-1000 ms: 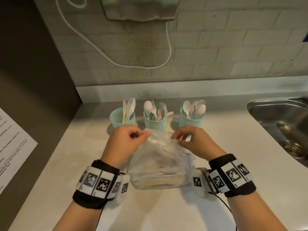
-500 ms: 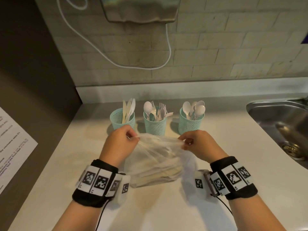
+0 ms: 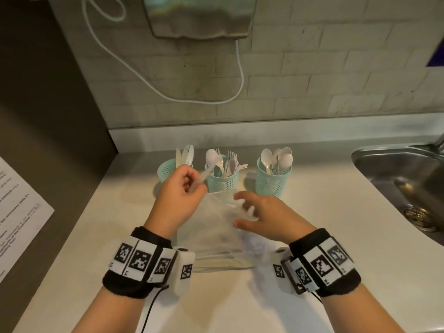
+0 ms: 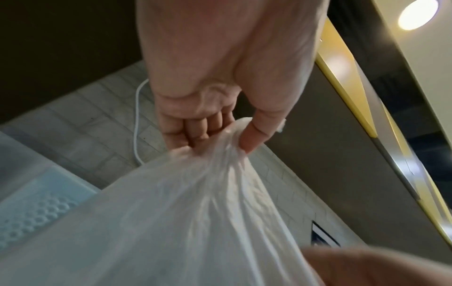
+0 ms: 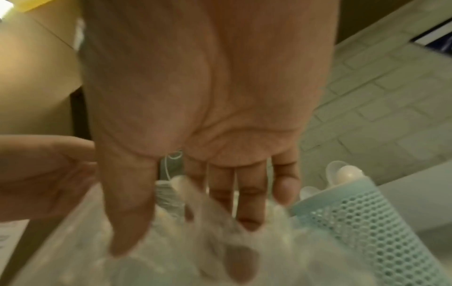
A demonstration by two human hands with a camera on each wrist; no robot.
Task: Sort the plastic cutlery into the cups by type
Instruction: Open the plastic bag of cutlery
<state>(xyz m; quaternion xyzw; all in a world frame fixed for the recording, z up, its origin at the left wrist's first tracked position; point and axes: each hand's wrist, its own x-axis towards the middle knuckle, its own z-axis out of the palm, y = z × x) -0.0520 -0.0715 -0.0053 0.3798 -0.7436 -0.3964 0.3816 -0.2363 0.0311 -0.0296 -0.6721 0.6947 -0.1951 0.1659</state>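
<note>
The left hand [image 3: 179, 195] had risen toward the cups and now pinched the gathered mouth of the clear plastic bag [image 3: 216, 234] between thumb and curled fingers, the film bunched tight in that grip in the left wrist view, whereas half a second earlier both hands had been pulling the opening apart between them. The right hand [image 3: 262, 216] had let go of its side: its fingers were spread and nearly straight, reaching down into or onto the bag's opening (blur hid whether they touched any cutlery). The bag lay on the white counter [image 3: 300, 272] just in front of the three teal cups, with pale cutlery still showing through its bottom near the wrists. The left cup [image 3: 167, 170] held knives, the middle cup [image 3: 222, 182] a mix of forks and a spoon, and the right cup [image 3: 272, 180] spoons. The switch from two-handed opening to one hand holding and one reaching suggested that the bag was open enough and that drawing out the next piece was the step in hand, so the sorting seemed well along but unfinished.
</note>
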